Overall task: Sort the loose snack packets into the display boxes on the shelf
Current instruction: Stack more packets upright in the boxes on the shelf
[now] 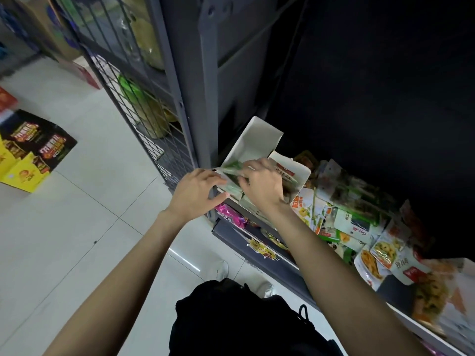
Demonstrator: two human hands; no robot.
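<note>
Both hands, left (196, 192) and right (259, 185), pinch green packets (232, 173); I should square them before seating them in the white display box (253, 142).

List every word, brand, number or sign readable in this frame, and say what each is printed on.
Nothing reads with certainty.
Black-and-yellow carton on the floor: large orange lettering, seen upside down and blurred, unreadable.
White display box with a red label by the right hand: dark characters, too blurred to read.
Loose snack packets on the shelf: printed characters, too small and blurred.
Green packet held by both hands: no legible print.
</note>
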